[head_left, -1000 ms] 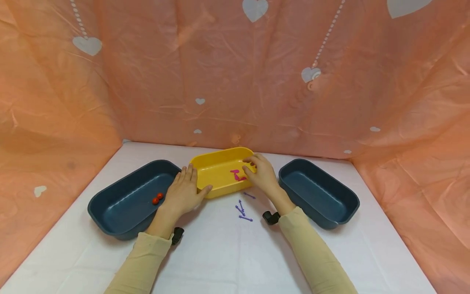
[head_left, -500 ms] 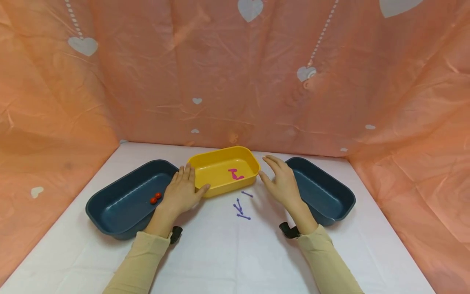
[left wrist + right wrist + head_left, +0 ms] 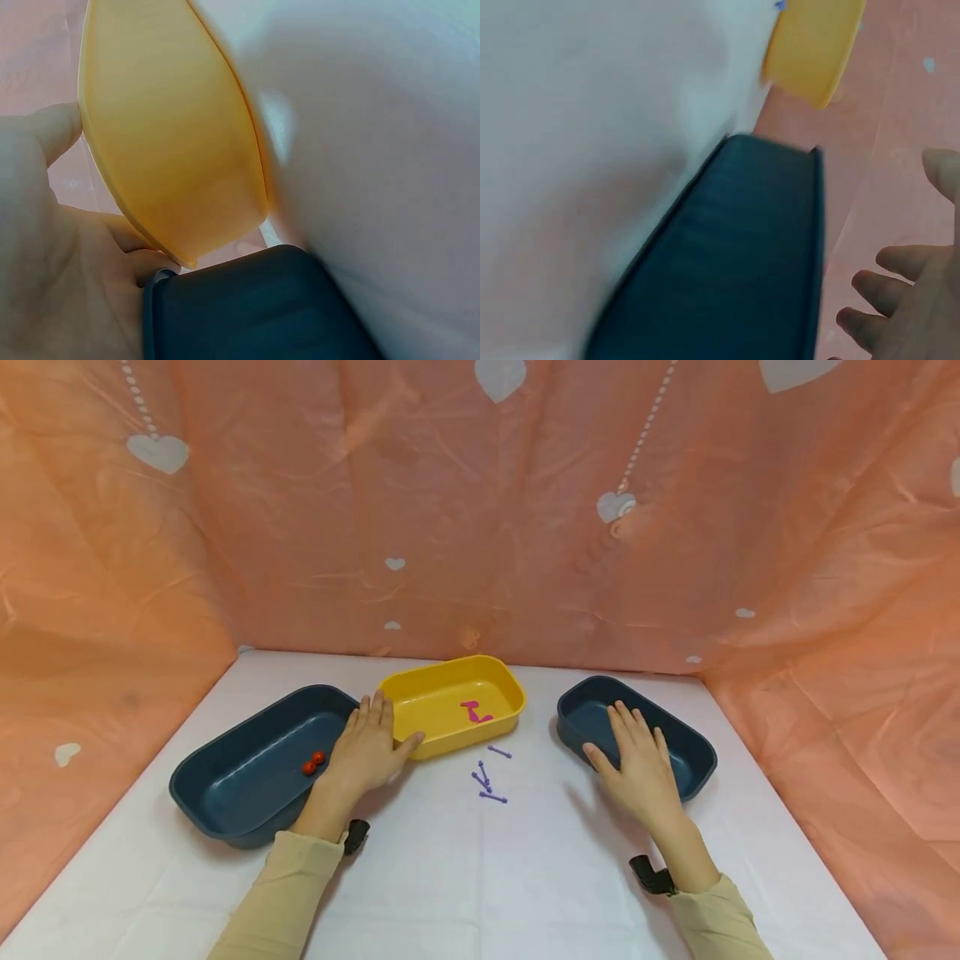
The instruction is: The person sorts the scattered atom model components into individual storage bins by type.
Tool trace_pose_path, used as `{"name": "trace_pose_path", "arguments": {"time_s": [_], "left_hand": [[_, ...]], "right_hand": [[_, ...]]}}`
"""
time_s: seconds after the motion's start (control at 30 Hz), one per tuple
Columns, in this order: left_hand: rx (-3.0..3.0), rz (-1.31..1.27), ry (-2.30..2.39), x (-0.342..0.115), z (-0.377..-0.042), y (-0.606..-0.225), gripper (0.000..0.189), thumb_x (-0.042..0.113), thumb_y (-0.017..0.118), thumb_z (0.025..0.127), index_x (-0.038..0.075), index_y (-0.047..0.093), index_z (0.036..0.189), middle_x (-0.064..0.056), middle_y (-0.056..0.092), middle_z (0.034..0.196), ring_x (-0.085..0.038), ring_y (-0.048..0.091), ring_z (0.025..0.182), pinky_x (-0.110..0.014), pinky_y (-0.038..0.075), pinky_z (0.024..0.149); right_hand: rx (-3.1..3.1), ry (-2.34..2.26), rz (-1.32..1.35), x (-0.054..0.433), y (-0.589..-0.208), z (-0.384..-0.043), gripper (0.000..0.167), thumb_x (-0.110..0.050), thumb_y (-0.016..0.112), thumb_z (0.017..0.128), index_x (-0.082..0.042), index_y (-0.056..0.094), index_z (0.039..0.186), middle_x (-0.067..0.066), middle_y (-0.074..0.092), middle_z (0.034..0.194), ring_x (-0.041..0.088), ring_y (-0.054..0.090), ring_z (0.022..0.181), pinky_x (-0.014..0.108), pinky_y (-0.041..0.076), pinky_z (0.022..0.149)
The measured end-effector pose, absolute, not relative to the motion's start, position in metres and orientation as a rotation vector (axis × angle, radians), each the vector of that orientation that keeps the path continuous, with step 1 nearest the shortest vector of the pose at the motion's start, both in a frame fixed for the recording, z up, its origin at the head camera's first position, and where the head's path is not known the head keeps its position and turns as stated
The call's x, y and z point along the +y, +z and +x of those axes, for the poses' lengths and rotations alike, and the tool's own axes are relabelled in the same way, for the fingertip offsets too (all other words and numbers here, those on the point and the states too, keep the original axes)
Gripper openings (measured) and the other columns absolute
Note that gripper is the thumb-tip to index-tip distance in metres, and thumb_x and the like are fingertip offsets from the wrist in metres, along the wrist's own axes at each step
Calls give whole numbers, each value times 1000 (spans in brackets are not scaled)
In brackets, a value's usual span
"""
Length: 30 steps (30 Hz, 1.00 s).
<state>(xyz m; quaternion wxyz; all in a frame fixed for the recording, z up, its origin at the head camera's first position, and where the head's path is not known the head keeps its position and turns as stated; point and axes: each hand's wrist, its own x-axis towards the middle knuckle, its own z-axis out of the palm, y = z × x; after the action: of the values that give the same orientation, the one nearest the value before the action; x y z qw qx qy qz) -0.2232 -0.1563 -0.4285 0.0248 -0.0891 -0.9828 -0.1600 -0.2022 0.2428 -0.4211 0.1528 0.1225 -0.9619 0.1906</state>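
Note:
My left hand (image 3: 365,747) rests with straight fingers where the yellow bin (image 3: 450,745) meets the left dark blue bin (image 3: 217,814). In the left wrist view its thumb touches the yellow bin's rim, and fingertips lie by the corner beside the blue one. Pink flat pieces (image 3: 473,713) lie in the yellow bin; two small red balls (image 3: 313,763) sit in the left blue bin. Over the right dark blue bin (image 3: 587,706) hovers my right hand (image 3: 637,768), fingers spread, nothing visible in it. It covers part of that bin's inside.
Several small purple sticks (image 3: 484,777) with knobbed ends lie on the white-covered table (image 3: 480,877), in front of the yellow bin. An orange-pink curtain (image 3: 450,527) with hearts stands behind and along both sides.
My right hand has left the yellow bin's right end and moved right, over the right blue bin. A small dark red thing by its fingertips no longer shows. The left hand stays put.

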Motion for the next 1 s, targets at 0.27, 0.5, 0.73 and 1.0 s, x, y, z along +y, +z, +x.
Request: {"name": "trace_pose_path", "arguments": {"time_s": [0.27, 0.5, 0.73, 1.0], "left_hand": [[-2966, -331, -520, -155, -221, -428, 85, 47, 53, 106, -13, 24, 159, -30, 17, 168, -47, 14, 157, -56, 13, 128], [-2706, -477, -597, -138, -220, -422, 65, 30, 66, 101, -4, 46, 153, -20, 44, 160, -40, 41, 148, -59, 31, 121], [-2497, -726, -636, -110, -218, -424, 44, 17, 73, 97, 2, 66, 137, -15, 65, 138, -37, 63, 125, -52, 49, 109], [-2767, -943, -675, -90, -219, -428, 34, 19, 74, 98, 9, 72, 130, -7, 67, 125, -27, 63, 117, -44, 51, 107]], "right_hand": [[-2808, 473, 243, 281, -426, -179, 86, -54, 51, 106, 8, 25, 161, 27, 19, 169, 50, 11, 156, 73, 2, 121], [-2803, 473, 136, 306, -431, -166, 90, -54, 48, 107, 12, 20, 160, 32, 14, 168, 52, 6, 156, 72, -1, 121], [-2835, 468, 63, 323, -436, -157, 92, -56, 43, 108, 16, 16, 158, 37, 12, 166, 56, 3, 154, 74, -2, 120], [-2886, 477, 20, 331, -441, -157, 95, -55, 42, 108, 22, 14, 154, 44, 9, 162, 62, 5, 150, 80, 8, 114]]}}
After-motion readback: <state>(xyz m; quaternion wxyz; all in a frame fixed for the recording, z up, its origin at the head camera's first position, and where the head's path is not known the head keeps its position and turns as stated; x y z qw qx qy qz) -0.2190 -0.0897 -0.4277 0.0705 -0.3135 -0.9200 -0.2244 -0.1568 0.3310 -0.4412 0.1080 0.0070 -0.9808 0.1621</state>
